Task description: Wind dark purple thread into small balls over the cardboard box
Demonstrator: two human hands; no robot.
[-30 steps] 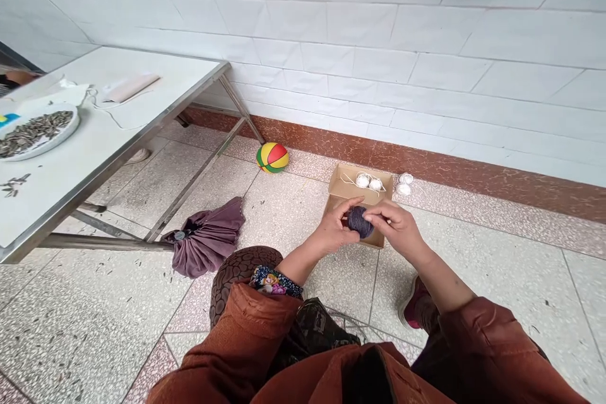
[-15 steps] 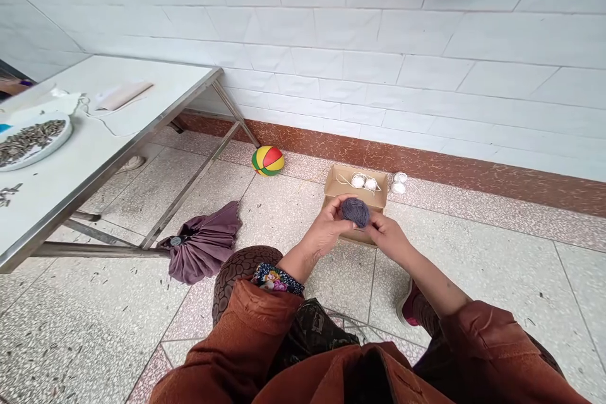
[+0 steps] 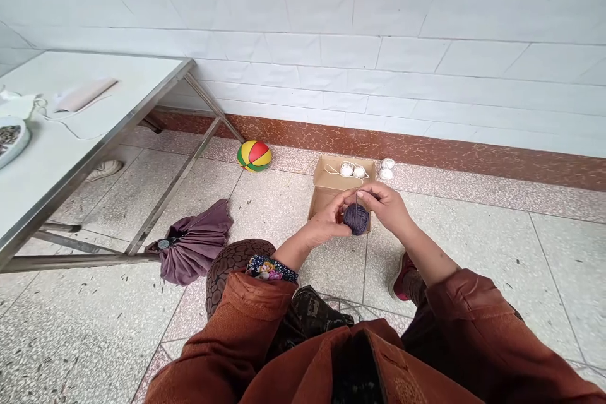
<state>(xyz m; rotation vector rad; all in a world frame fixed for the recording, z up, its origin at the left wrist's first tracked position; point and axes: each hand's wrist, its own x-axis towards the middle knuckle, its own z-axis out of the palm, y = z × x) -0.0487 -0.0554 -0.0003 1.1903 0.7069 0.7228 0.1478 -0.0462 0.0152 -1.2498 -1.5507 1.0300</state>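
Your left hand (image 3: 326, 225) cups the purple yarn ball (image 3: 356, 219) — right hand (image 3: 387, 205) fingers pinch its strand. Below lies speckled tile floor (image 3: 473, 227); a bench (image 3: 71, 139) stands left, by the white-tiled wall (image 3: 379, 44).

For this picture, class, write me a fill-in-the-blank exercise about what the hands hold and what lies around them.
1. The left hand cups a ball of ______ yarn.
2. The right hand pinches a strand just ______ the ball.
3. Beyond the hands, a cardboard box on the floor holds small ______ balls of string.
4. A folded purple ______ lies by the table leg.

Missing words: purple; above; white; umbrella
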